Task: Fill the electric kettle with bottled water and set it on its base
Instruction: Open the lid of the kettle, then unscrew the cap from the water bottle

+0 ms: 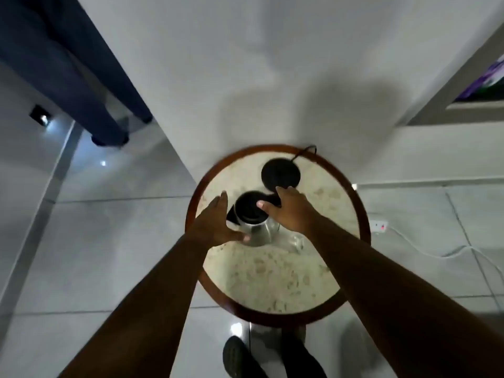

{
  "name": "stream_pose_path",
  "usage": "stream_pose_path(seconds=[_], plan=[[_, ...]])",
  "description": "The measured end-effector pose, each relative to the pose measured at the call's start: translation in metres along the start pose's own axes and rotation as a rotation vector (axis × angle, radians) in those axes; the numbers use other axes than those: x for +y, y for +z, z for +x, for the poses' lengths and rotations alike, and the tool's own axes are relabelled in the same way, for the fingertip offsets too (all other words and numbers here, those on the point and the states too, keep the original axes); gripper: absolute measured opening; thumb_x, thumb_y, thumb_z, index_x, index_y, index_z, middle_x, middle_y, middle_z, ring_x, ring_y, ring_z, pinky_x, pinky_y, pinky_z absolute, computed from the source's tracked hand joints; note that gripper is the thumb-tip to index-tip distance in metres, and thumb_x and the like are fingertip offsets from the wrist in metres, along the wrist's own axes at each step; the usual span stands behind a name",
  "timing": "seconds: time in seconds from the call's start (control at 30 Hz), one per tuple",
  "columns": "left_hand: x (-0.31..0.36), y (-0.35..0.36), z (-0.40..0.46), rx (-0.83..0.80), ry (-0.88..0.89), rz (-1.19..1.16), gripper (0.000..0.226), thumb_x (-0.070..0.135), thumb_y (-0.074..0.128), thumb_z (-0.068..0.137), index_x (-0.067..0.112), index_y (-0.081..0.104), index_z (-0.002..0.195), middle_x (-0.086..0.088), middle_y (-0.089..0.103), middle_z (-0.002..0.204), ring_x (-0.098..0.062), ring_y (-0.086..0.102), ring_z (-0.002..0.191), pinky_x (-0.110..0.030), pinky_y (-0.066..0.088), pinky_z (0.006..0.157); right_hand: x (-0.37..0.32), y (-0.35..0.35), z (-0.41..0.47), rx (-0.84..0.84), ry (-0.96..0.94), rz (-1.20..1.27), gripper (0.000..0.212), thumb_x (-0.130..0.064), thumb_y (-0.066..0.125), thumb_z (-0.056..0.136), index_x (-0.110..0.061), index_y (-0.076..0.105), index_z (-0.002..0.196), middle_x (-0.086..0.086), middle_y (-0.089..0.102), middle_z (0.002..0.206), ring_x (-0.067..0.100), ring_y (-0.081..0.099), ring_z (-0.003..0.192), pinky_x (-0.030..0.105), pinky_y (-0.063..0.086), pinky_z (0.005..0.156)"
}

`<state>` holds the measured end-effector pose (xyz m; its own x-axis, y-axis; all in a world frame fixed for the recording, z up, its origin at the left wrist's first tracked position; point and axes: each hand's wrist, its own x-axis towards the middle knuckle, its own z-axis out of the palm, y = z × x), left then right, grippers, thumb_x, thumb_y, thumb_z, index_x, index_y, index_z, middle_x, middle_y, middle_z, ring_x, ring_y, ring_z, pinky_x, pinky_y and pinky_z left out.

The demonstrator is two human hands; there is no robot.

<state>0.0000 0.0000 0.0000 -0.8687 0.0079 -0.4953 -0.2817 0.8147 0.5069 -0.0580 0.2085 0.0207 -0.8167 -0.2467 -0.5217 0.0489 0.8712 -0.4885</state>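
While the kettle (pixel 252 214) sits off its base (pixel 281 173) on the tabletop (pixel 272 268), left hand (pixel 215 227) spread steadies its body; right hand (pixel 289 211) covers the handle, probably to lift it. Grip unclear.

Crowded far half, open near half

Kettle (pixel 249 214) and base (pixel 281 173) fill the round table (pixel 272 268) toward 12 o'clock; a possibly clear bottle (pixel 296 240) stands alongside; 6 o'clock lies bare.

A home room: tiled floor (pixel 114 257), round side table (pixel 354 203), curtain (pixel 68 64), wall socket (pixel 378 225).
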Motion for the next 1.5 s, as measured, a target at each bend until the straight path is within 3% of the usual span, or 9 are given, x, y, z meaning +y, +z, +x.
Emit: stream_pose_path(seconds=[0.3,0.6,0.8,0.93,1.03,1.13,1.2,1.33,1.5], plan=[[-0.014,0.044,0.039,0.184,0.076,-0.214,0.100,0.054,0.085,0.053,0.017,0.043,0.135,-0.004,0.061,0.129,-0.023,0.058,0.116,-0.023,0.041,0.087,-0.010,0.039,0.047,0.191,-0.020,-0.325,0.081,-0.069,0.059,0.075,-0.013,0.046,0.132,0.018,0.043,0.141,0.049,0.023,0.136,0.055,0.034,0.106],[-0.018,0.052,0.039,0.199,0.057,-0.339,0.091,0.046,0.089,0.052,0.026,0.047,0.130,0.005,0.064,0.124,-0.017,0.059,0.112,-0.036,0.050,0.094,-0.003,-0.007,0.054,0.028,-0.150,-0.123,0.052,-0.056,0.066,0.071,-0.009,0.058,0.091,0.000,0.055,0.079,0.021,0.055,0.078,0.033,0.044,0.063],[-0.017,0.054,0.036,0.209,0.058,-0.352,0.088,0.043,0.088,0.056,0.026,0.046,0.132,0.006,0.062,0.126,-0.016,0.058,0.113,-0.032,0.049,0.093,0.025,-0.046,0.063,-0.225,-0.140,0.268,0.040,-0.035,0.072,0.082,-0.009,0.066,0.112,0.009,0.070,0.104,0.026,0.065,0.099,0.034,0.052,0.086],[-0.019,0.059,0.034,0.207,0.071,-0.328,0.102,0.046,0.086,0.059,0.021,0.033,0.143,0.004,0.057,0.134,-0.017,0.054,0.122,-0.025,0.041,0.094,0.043,-0.047,0.066,-0.247,-0.062,0.422,0.063,-0.036,0.074,0.081,-0.013,0.051,0.134,0.003,0.060,0.127,0.021,0.057,0.113,0.038,0.048,0.096],[-0.028,0.075,0.021,0.259,-0.126,-0.343,0.128,0.054,0.084,0.056,0.009,0.010,0.150,-0.006,0.040,0.150,-0.021,0.037,0.136,-0.031,0.032,0.106,0.079,-0.055,0.061,-0.154,0.039,0.581,0.065,-0.025,0.075,0.083,-0.014,0.045,0.139,0.005,0.053,0.132,0.022,0.052,0.118,0.041,0.047,0.096],[-0.033,0.108,-0.005,0.184,-0.321,-0.163,0.113,0.065,0.072,0.065,0.008,0.022,0.148,-0.015,0.032,0.154,-0.030,0.027,0.142,-0.044,0.028,0.113,0.136,-0.049,0.037,-0.063,0.150,0.482,0.068,0.005,0.069,0.081,-0.012,0.041,0.141,0.019,0.053,0.134,0.032,0.055,0.117,0.042,0.053,0.087],[-0.021,0.133,-0.023,0.126,-0.241,-0.110,0.085,0.060,0.066,0.075,0.010,0.042,0.140,-0.014,0.043,0.147,-0.028,0.037,0.136,-0.040,0.031,0.109,0.167,-0.031,0.013,-0.109,0.201,0.370,0.080,0.012,0.068,0.078,-0.016,0.034,0.145,0.023,0.047,0.139,0.028,0.053,0.111,0.034,0.052,0.074],[0.038,0.160,-0.035,0.083,0.017,-0.316,0.055,0.048,0.068,0.081,0.021,0.058,0.128,-0.004,0.064,0.126,-0.011,0.061,0.105,-0.030,0.051,0.089,0.190,0.017,-0.017,-0.165,0.199,0.400,0.112,-0.001,0.083,0.069,-0.027,0.013,0.152,0.021,0.033,0.151,0.033,0.042,0.128,0.050,0.043,0.102],[0.108,0.140,-0.002,0.138,0.388,-0.259,0.060,0.038,0.060,0.090,0.026,0.038,0.144,-0.002,0.046,0.146,-0.008,0.036,0.133,-0.023,0.034,0.103,0.186,0.053,-0.018,0.042,-0.029,0.479,0.106,-0.019,0.089,0.064,-0.017,0.024,0.148,0.008,0.045,0.144,0.022,0.045,0.129,0.039,0.038,0.107]])
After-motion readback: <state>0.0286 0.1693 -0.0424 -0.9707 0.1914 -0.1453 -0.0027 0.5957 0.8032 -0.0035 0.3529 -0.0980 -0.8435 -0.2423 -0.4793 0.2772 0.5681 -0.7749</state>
